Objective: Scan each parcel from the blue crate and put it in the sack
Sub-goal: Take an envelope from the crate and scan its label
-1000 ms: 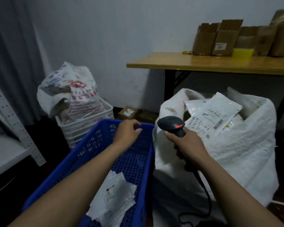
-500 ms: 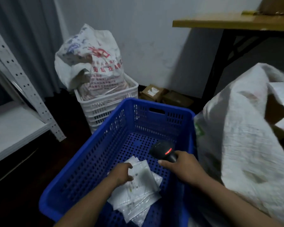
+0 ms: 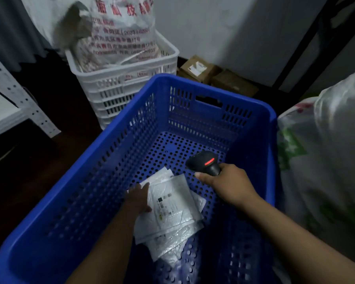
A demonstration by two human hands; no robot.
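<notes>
A blue perforated crate (image 3: 213,87) fills the middle of the head view. On its floor lies a small pile of flat white plastic parcels (image 3: 172,203) with printed labels. My left hand (image 3: 137,198) is down inside the crate on the left edge of the top parcel, fingers over its corner. My right hand (image 3: 228,183) grips a black barcode scanner (image 3: 205,163) with a red light, held just above and right of the pile. The white woven sack (image 3: 326,160) stands against the crate's right side.
Behind the blue crate stands a white crate (image 3: 121,78) holding a printed white bag (image 3: 119,27). Brown cardboard boxes (image 3: 211,74) lie on the dark floor by the wall. A white metal shelf (image 3: 12,107) is at the left, a black table leg (image 3: 299,44) at upper right.
My view has tipped down into the crate. My left hand dropped from the crate's rim onto the parcels, and my right hand brought the scanner from beside the sack down over the crate.
</notes>
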